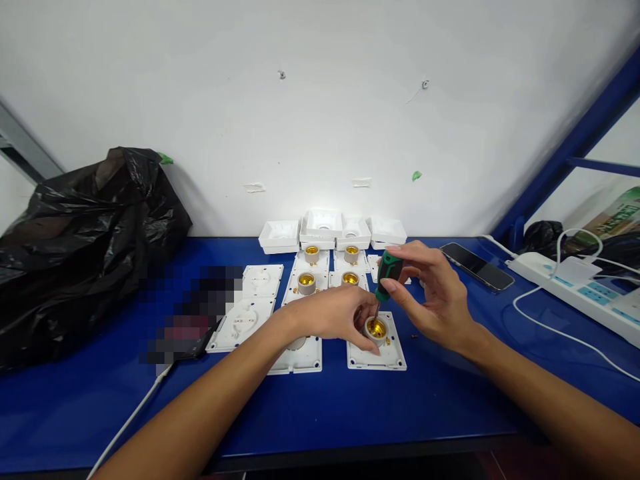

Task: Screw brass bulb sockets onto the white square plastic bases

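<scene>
My right hand (436,293) grips a green and black screwdriver (390,273) by its handle, tilted slightly. Its shaft runs down into a round lamp socket (376,329) with a brass-coloured inside. That socket sits on a square white base plate (395,357) lying on the table. My left hand (340,315) is closed around the socket's left side, thumb in front and fingers behind. Part of the socket's rim is hidden by these fingers. A small dark screw (414,337) lies right of the plate.
Behind my hands stand more white plates with sockets (307,283). White square covers (321,227) line the wall. Plates without sockets (245,321) lie left. A black plastic bag (100,247) fills the left side. A phone (477,267) and a power strip (580,287) with cables lie right.
</scene>
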Available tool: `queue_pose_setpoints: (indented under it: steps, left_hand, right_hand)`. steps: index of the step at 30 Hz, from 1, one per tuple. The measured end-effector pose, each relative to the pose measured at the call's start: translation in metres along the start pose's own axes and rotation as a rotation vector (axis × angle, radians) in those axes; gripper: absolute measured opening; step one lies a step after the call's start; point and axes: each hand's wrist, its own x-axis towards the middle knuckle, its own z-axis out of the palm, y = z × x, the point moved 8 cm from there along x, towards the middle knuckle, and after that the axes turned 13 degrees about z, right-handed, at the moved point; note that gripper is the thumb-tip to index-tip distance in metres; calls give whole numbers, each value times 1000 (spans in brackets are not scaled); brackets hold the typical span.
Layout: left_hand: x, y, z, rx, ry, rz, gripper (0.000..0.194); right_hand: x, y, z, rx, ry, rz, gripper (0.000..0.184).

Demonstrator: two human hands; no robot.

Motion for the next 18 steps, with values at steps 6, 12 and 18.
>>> queue_pose_setpoints:
  steps: [6,12,18]
  left_hand:
    - [0,0,0,0,5,0,46]
    - [0,1,1,4,10,5,51]
    - [-1,2,0,16,-1,-30,52]
  right_hand:
    - [1,-2,1,-25,-8,-4,49]
    - [1,-3,-1,18,10,3,49]
    - [1,-5,3,7,-35,-13,55]
